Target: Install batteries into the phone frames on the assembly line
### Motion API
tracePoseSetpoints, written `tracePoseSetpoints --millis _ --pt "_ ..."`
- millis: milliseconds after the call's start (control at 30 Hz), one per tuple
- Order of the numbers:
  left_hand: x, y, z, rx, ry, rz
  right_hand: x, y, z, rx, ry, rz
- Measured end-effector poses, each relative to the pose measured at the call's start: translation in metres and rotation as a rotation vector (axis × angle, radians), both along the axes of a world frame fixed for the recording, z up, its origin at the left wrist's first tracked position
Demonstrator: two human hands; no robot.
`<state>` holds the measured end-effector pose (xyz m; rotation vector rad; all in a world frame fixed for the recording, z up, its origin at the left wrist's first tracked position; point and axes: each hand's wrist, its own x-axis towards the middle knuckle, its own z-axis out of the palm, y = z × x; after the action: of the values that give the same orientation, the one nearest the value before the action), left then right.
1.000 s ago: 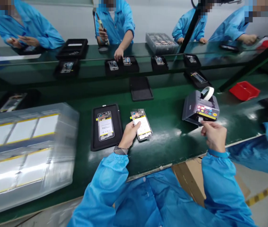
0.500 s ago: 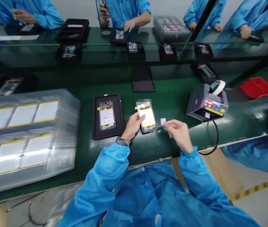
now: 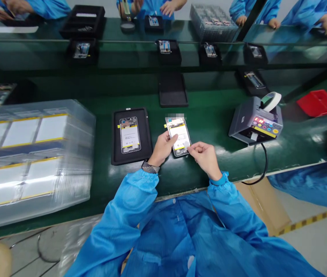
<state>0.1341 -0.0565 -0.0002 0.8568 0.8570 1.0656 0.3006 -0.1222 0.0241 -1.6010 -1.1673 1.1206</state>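
My left hand is closed on an opened phone, its thumb lying over the white battery and its fingers at the left edge. My right hand pinches a small piece of white tape at the phone's lower right corner. The tape overlaps the battery's lower end; whether it is stuck down I cannot tell. Left of my hands, a second opened phone lies in a black tray, with a pale patch near its lower right corner.
To the right stands a tape dispenser with a cable, and beyond it a red bin. A clear plastic tray stack with batteries fills the left. A black tray lies ahead. Phones in trays line a shelf; co-workers sit opposite.
My right hand has moved left with the piece of tape, from beside the phone to its lower right corner. My left hand keeps its hold on the phone.
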Motion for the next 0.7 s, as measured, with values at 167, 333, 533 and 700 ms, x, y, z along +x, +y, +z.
tracePoseSetpoints --millis 167,333,533,700 --pt "0.000 0.000 0.000 0.011 0.002 0.017 -0.003 0.000 0.000 0.006 -0.028 -0.014" --pt "0.000 0.001 -0.001 0.023 0.010 0.019 -0.006 -0.001 -0.001 0.010 -0.056 -0.029" --pt "0.000 0.002 -0.007 0.083 0.054 0.006 -0.007 0.000 -0.001 0.016 -0.123 -0.040" --pt "0.000 0.002 -0.010 0.117 0.073 -0.004 -0.007 0.001 -0.001 0.020 -0.196 -0.027"
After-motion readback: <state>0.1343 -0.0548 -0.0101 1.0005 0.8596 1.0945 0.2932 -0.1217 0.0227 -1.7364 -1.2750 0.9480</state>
